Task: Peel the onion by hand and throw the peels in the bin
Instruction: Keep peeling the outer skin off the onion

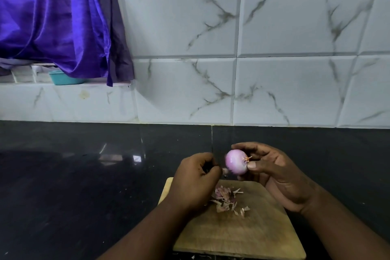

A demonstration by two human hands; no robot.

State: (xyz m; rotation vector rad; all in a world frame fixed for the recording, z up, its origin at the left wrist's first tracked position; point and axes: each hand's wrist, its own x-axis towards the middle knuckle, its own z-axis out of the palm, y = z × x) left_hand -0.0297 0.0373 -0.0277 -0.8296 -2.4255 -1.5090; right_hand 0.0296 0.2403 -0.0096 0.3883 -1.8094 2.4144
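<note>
Onion (235, 162) held above the board (242, 230). My right grip (274, 167) is curled round its root end. My left grip (194, 177) pinches a skin scrap (225, 170) just beside the onion. I judge it light and firm, with slick bared flesh and papery, tear-prone skin. Best held by the ends.

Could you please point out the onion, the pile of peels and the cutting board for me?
onion (236, 162): head view, middle of its peeled pink side.
pile of peels (224, 195): head view, centre of the heap.
cutting board (242, 233): head view, bare wood below the peels.
</note>
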